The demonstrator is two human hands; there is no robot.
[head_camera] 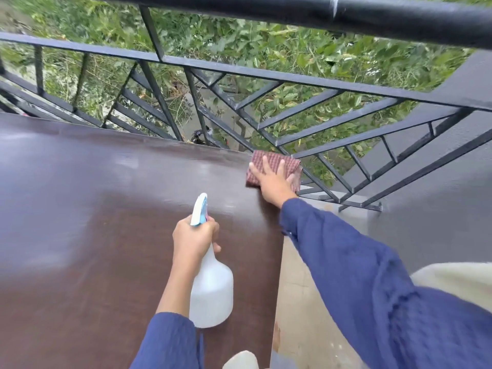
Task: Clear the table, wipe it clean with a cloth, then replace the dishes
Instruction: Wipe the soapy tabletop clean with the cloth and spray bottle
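Brown table (80,209) by balcony railing (292,83), right fingers (266,166) spread flat atop cloth (290,163), left hand (193,235) gripping spray bottle (211,288)

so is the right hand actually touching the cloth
Touching. The head view shows the right hand pressed flat, fingers spread, on the checked cloth at the table's far right corner.

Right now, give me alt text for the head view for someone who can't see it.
The right hand presses a checked cloth flat on the far right corner of a brown table. The left hand grips a white spray bottle by its neck. A black railing and foliage lie beyond.
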